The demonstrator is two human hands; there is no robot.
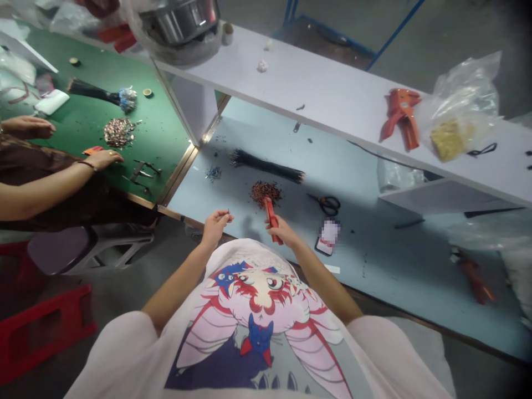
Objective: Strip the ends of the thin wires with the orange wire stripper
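Note:
My right hand (pixel 281 230) is wrapped round a red wire stripper (pixel 272 220), much like the one on the shelf. Its front end points at a heap of small copper-brown and dark pieces (pixel 266 193) on the blue table. To the left, my left hand (pixel 216 224) is closed in a pinch near the table's front edge. A tiny dark tip shows at its fingertips, too small to name. Beyond the heap lies a bundle of black wires (pixel 268 166). A small cluster of bluish-silver pieces (pixel 213 174) is left of the heap.
Black-handled scissors (pixel 328 205) and a phone (pixel 327 237) lie to the right. On the raised shelf are an orange wire stripper (pixel 402 117) and a bag of yellow pieces (pixel 451 138). At the green table on the left, another person's hands (pixel 103 159) are beside a similar heap (pixel 119 133).

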